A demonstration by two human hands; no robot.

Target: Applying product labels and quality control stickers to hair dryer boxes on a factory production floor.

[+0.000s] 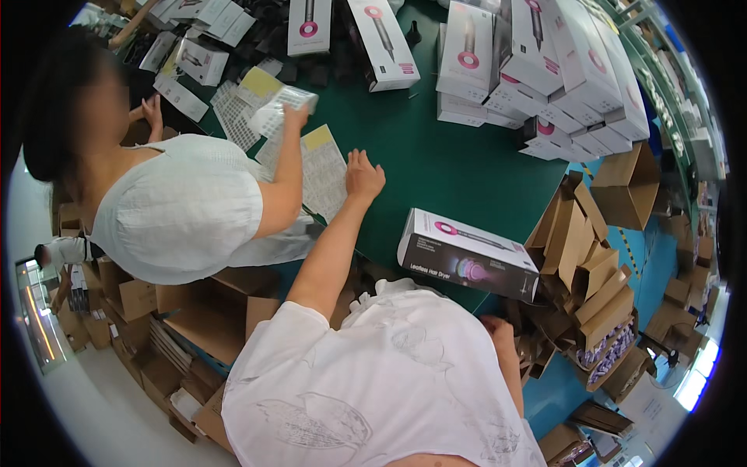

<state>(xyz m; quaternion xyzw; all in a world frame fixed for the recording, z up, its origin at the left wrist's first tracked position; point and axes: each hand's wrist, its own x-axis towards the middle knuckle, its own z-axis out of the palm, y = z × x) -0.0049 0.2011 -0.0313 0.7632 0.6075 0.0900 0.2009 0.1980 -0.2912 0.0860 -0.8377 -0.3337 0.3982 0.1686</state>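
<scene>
From the head camera, we're looking down on a green table (436, 167), and our landmark is the near box (467, 257), lying close to the table's edge in front of us, white on top with a hair dryer pictured, its dark side facing us. Left of the near box and a little beyond it, there's our left grip (364, 177), open, fingers loosely spread, nothing visible inside it. It's right at the margin of a printed sheet (323, 177) with a yellow patch; whether we're pressing on the paper, we can't tell. Over to our right grip (498, 331): it's low, just on our side of the near box, beside the table edge, half hidden, and we can't tell whether it's open or closed.

Further left of the near box, a co-worker (175, 206) in a white top leans in, one hand (296, 117) holding a pale pack (272, 114) above more sheets (233, 117). Well beyond the near box, to its right, we've got a big stack of white boxes (465, 47); straight beyond and leftward, two more boxes (381, 43). Right of the near box, brown cartons (595, 272) crowd together above a blue floor (556, 385).
</scene>
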